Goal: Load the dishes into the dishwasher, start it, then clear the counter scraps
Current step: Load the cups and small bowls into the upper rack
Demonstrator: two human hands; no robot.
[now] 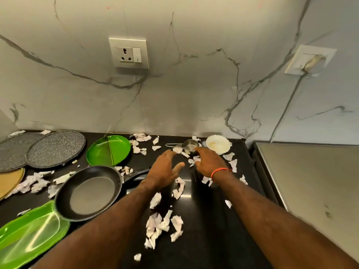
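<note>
Right hand [208, 162] touches round steel cup [191, 145].

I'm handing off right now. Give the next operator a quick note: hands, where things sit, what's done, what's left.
Left hand: open, fingers spread above the counter, holding nothing.
Right hand: reaching at the steel measuring cup; grip unclear.
On the counter: frying pan, two green plates, two grey plates, white bowl, paper scraps all over.
Done: nothing visibly loaded.
Left: load dishes, start dishwasher, clear scraps.
</note>
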